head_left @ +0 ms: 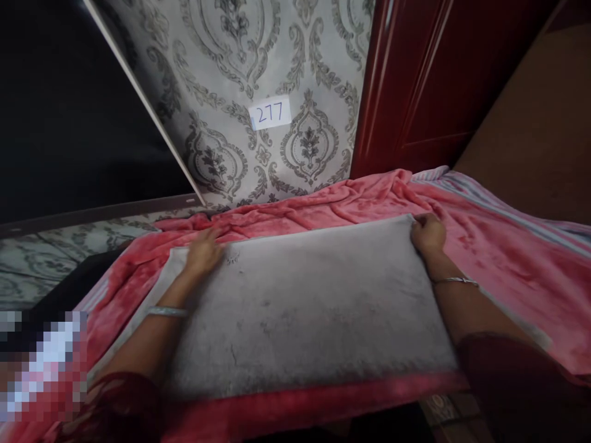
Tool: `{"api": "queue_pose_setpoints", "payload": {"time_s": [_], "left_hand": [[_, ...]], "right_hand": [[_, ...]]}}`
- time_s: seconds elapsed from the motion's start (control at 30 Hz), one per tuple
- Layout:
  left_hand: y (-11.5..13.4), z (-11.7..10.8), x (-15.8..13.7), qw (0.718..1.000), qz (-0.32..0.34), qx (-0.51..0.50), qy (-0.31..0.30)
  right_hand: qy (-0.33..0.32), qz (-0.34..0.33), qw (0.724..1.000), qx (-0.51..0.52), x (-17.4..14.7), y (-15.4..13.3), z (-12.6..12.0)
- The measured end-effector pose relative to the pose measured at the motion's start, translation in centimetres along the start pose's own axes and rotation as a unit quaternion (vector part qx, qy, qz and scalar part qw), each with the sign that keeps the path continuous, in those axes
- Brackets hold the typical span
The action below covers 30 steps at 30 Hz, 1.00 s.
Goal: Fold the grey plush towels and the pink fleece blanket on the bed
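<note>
A grey plush cloth [318, 301], with faint dark marks, lies spread flat over a pink-red blanket [323, 212]. Its far edge runs straight between my two hands. At the far right corner, the curled fingers of my right hand [429, 234] are closed on the cloth. My left hand [204, 252] rests on the far edge, a little inside the far left corner. Motion blur smears its fingers, so whether they grip the cloth or only press on it is unclear.
Behind the blanket stands a patterned wall [263, 154] bearing a white paper [270, 112] marked 277. A large dark screen [83, 123] is at the left. A dark red wooden panel [406, 86] rises at the right. Striped blanket edging [508, 206] lies beyond my right arm.
</note>
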<state>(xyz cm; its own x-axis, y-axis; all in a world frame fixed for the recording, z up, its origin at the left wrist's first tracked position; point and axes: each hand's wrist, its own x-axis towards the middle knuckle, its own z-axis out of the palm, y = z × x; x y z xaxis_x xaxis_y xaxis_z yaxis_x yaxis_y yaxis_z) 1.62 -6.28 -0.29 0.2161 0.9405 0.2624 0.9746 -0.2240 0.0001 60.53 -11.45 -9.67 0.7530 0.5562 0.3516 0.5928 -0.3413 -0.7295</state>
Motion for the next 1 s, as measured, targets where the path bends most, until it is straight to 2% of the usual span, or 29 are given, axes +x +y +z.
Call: {"api": "queue_pose_setpoints", "payload": {"time_s": [0.03, 0.1, 0.17, 0.23, 0.37, 0.47, 0.57, 0.63, 0.7, 0.87, 0.93, 1.0], "left_hand": [[2.1, 0.6, -0.5, 0.998, 0.054, -0.004, -0.016], [5.6, 2.0, -1.8, 0.991, 0.114, -0.012, -0.073], [7.8, 3.3, -3.3, 0.986, 0.123, -0.018, -0.111], [8.7, 4.0, -4.4, 0.986, 0.110, -0.021, -0.124], [8.3, 4.2, -4.8, 0.986, 0.106, -0.025, -0.123], [8.0, 4.0, -4.6, 0.986, 0.117, -0.026, -0.113], [8.0, 3.7, -4.7, 0.984, 0.147, -0.029, -0.098], [7.9, 3.7, -4.9, 0.977, 0.186, -0.033, -0.095], [7.8, 3.7, -4.9, 0.970, 0.218, -0.036, -0.098], [7.5, 3.4, -5.1, 0.968, 0.223, -0.026, -0.112], [6.5, 2.8, -6.0, 0.967, 0.222, -0.018, -0.124], [4.4, 1.9, -8.0, 0.970, 0.207, -0.008, -0.123]], "right_hand": [[0.001, -0.005, 1.000, 0.001, 0.0, 0.2, 0.0], [-0.002, -0.011, 1.000, 0.006, 0.1, 0.6, 0.1], [-0.009, -0.017, 1.000, 0.007, 0.3, 0.9, 0.1], [-0.019, -0.019, 1.000, -0.004, 0.5, 0.9, 0.0], [-0.058, -0.036, 0.996, -0.059, -0.2, -0.2, -1.0], [-0.081, -0.142, 0.977, -0.138, -3.2, -1.8, -2.6], [-0.183, -0.305, 0.914, -0.196, -7.8, -2.7, -4.2], [-0.264, -0.357, 0.870, -0.216, -10.4, -2.7, -5.0], [-0.306, -0.359, 0.851, -0.230, -12.0, -2.5, -5.5], [-0.336, -0.332, 0.847, -0.242, -12.1, -2.3, -6.5], [-0.343, -0.322, 0.849, -0.241, -12.0, -1.8, -7.2], [-0.333, -0.309, 0.861, -0.229, -12.1, -0.3, -8.1]]}}
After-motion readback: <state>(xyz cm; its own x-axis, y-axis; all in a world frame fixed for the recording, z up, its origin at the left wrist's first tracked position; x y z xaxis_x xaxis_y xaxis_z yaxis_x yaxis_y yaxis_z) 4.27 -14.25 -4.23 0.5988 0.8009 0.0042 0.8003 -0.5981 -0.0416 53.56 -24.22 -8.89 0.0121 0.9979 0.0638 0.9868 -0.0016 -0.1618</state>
